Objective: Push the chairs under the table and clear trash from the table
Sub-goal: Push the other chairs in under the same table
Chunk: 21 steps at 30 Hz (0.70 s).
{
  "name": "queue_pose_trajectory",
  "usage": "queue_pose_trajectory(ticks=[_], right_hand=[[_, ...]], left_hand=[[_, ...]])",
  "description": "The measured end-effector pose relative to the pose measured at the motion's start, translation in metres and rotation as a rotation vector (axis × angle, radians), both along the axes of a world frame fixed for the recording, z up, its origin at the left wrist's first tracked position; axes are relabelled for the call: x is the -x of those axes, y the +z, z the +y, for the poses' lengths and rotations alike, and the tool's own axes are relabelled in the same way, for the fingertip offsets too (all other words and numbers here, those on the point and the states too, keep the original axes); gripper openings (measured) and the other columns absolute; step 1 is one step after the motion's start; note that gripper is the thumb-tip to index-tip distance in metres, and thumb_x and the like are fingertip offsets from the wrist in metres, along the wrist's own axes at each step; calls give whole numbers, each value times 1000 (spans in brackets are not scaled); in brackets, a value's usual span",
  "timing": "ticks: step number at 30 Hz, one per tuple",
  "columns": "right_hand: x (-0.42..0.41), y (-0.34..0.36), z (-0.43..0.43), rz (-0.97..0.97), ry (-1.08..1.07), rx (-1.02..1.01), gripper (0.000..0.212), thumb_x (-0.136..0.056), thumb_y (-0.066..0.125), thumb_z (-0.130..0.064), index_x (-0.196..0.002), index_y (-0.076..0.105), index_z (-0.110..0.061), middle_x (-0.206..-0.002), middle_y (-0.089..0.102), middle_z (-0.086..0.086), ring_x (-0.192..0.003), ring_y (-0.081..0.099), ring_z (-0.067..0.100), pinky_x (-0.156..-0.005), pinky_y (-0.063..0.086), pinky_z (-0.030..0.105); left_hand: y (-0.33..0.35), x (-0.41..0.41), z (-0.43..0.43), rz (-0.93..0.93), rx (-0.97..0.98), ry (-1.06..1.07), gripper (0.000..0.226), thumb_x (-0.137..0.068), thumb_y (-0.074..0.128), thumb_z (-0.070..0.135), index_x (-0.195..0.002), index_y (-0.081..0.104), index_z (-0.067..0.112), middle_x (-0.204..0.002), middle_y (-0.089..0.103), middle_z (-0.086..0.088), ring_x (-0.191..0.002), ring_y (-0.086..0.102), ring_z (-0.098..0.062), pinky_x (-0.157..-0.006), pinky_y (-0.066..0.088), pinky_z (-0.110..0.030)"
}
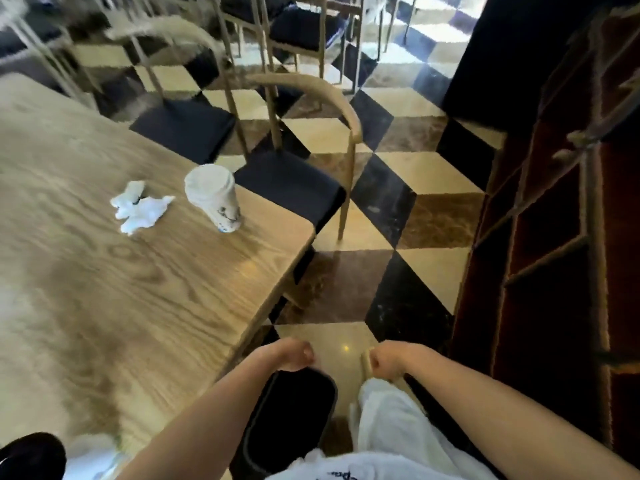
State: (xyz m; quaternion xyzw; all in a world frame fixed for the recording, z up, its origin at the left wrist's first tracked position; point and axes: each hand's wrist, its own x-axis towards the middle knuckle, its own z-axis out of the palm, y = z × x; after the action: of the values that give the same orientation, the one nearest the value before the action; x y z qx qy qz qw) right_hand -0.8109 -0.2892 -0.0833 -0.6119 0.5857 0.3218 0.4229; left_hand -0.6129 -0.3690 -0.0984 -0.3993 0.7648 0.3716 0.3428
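Note:
Just below me stands a chair with a dark seat (291, 410), right by the wooden table's (138, 289) near corner. My right hand (384, 360) is closed around a tan wooden piece of its frame (365, 363). On the seat's far edge my left hand (294, 355) is clenched, and the part it grips is hidden. A white paper cup (214, 197) stands on the table near its right edge, with a crumpled white tissue (140, 209) to its left. Two more tan chairs with dark seats (291, 181) (183, 129) stand pulled out along the table's far side.
A dark red shelf-like partition (554, 237) runs along the right, leaving a narrow aisle of checkered floor (415, 174) between it and the table. Several more chairs (304, 29) stand farther back. My white-trousered leg (388, 420) is beside the chair.

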Motion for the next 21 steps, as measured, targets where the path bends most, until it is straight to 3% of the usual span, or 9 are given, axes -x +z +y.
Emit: queue_pose_trajectory(ticks=[2, 5, 8, 10, 14, 21], right_hand=[[18, -4, -35, -11, 99, -11, 33, -94, 45, -18, -116, 62, -2, -87, 56, 9, -86, 49, 25, -74, 40, 35], [55, -11, -92, -62, 216, -11, 31, -94, 43, -19, -111, 64, -3, -102, 64, 16, -86, 51, 25, -72, 37, 32], [96, -6, -144, -135, 271, -21, 32, -97, 44, -23, -105, 66, -1, -87, 59, 13, -82, 48, 21, -71, 35, 30], [128, -3, -175, -166, 256, -36, 31, -96, 46, -25, -105, 66, -2, -100, 63, 14, -88, 57, 25, -74, 41, 31], [182, 5, -224, -154, 172, 24, 33, -94, 50, -29, -110, 69, -6, -116, 68, 12, -106, 63, 29, -95, 50, 38], [246, 17, -289, -128, 104, 80, 31, -94, 50, -29, -111, 69, -11, -118, 67, 10, -106, 63, 26, -94, 49, 35]], left_hand=[[-1, 14, -21, 1, 1, 101, 38, -99, 41, 27, -131, 55, 12, -139, 53, -7, -129, 47, -25, -103, 36, -32], [-2, 44, -54, -4, -22, 238, 37, -99, 41, 25, -132, 54, 12, -139, 52, -7, -130, 46, -25, -102, 36, -32], [4, 81, -82, -36, -42, 281, 40, -101, 38, 25, -138, 48, 14, -145, 46, -7, -133, 42, -26, -105, 34, -33], [13, 108, -101, -27, -39, 315, 41, -101, 38, 25, -137, 48, 11, -143, 48, -10, -131, 43, -27, -105, 35, -34], [29, 149, -133, -14, -28, 323, 40, -101, 39, 26, -135, 50, 8, -141, 49, -10, -129, 45, -26, -103, 34, -32], [44, 190, -195, 14, -14, 502, 34, -98, 44, 30, -126, 58, 18, -124, 61, -6, -109, 61, -24, -90, 52, -35]])
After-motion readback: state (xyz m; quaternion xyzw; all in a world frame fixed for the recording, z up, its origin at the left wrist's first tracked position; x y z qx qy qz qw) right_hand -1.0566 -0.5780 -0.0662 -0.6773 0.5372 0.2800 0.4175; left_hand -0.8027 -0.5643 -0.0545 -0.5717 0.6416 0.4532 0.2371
